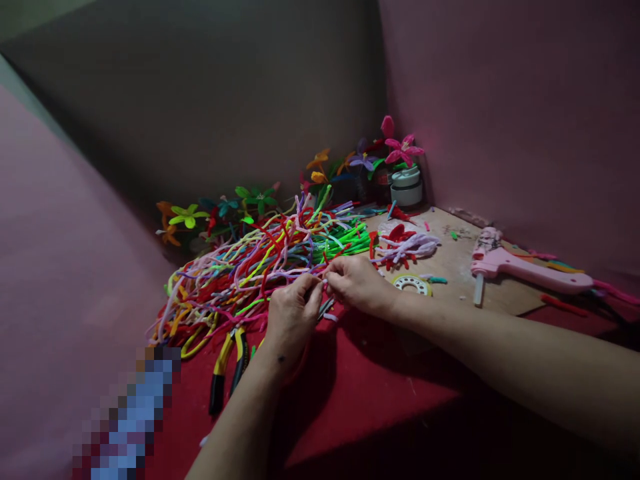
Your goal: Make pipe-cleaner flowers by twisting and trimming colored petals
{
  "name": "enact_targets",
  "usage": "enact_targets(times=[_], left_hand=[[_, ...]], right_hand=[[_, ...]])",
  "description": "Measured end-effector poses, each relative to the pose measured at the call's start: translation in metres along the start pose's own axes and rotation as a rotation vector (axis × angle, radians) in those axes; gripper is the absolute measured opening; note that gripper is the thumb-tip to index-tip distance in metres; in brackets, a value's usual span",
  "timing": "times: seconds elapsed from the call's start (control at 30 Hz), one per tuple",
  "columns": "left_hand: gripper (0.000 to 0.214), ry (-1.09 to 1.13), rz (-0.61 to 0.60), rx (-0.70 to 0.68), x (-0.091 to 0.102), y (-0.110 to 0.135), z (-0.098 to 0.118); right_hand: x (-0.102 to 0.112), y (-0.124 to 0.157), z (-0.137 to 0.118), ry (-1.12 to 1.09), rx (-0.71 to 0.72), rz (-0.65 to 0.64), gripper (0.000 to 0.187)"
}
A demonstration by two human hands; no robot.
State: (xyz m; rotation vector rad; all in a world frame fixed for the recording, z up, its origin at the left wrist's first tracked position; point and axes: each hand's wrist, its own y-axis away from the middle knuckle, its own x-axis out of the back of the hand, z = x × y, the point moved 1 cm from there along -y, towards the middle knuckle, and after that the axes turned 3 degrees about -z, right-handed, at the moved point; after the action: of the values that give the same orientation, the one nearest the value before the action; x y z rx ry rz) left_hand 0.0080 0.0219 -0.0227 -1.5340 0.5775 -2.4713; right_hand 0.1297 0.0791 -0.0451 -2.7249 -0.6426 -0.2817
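My left hand (295,308) and my right hand (357,285) meet over the red cloth, fingertips pinched close together. Between them shows a small pale lilac bit of pipe cleaner (325,283), mostly covered by the fingers. Just behind my hands spreads a big heap of colourful pipe cleaners (235,267), with a bright green bundle (350,241) at its right. Below my fingertips lies a short pale piece (331,317) beside a grey metal tool, partly hidden. Yellow-and-black pliers (219,373) rest left of my left wrist.
A pink glue gun (540,270) lies on a board (455,257) at the right. Nearer are a tape roll (424,288) and a folded lilac bundle (413,247). Pipe-cleaner flowers (404,151) and a lidded jar (406,190) stand along the back. Pink walls (525,120) enclose the corner.
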Motion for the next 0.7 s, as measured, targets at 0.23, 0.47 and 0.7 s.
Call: enact_targets(times=[0.23,0.47,0.7], left_hand=[[0.021,0.269,0.023,0.073,-0.001,-0.002,-0.007],[0.016,0.149,0.084,0.006,0.003,0.0,-0.004],[0.016,-0.088,0.071,-0.079,-0.001,0.003,-0.005]], right_hand=[[-0.003,-0.006,-0.001,-0.998,-0.405,-0.041,0.017],[0.005,-0.003,-0.003,-0.442,-0.192,0.011,0.026],[0.0,-0.003,0.005,-0.055,-0.023,0.04,0.022]])
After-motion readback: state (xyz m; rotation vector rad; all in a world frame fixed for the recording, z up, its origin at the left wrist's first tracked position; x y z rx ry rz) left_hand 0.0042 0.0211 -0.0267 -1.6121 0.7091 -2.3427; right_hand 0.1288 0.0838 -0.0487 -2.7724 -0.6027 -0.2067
